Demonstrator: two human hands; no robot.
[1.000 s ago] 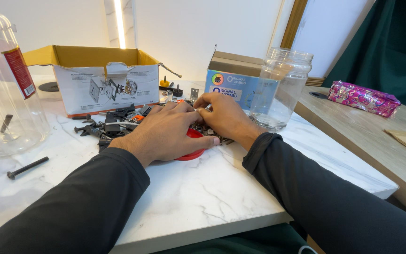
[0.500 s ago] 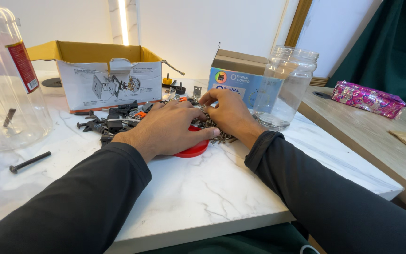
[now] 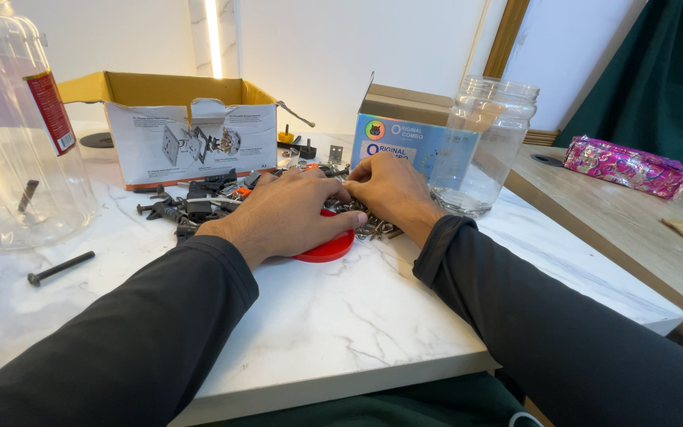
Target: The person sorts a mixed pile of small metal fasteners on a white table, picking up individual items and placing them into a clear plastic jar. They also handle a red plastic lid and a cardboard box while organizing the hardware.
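Observation:
Both hands rest palm down on a heap of dark screws, bolts and small metal parts in the middle of the white marble table. My left hand lies over a flat red lid, fingers curled into the hardware. My right hand touches the left one at the fingertips, fingers bent down into the heap. What the fingers pinch is hidden under the hands. Both arms wear black sleeves.
An open cardboard box stands behind the heap. A large clear plastic jar is at the left, with one loose black bolt before it. A blue-sided box and a glass jar stand right. A pink packet lies on the wooden side table.
Both hands have shifted slightly away from me and closer together over the heap. The view has drifted a little. Nothing has visibly been lifted.

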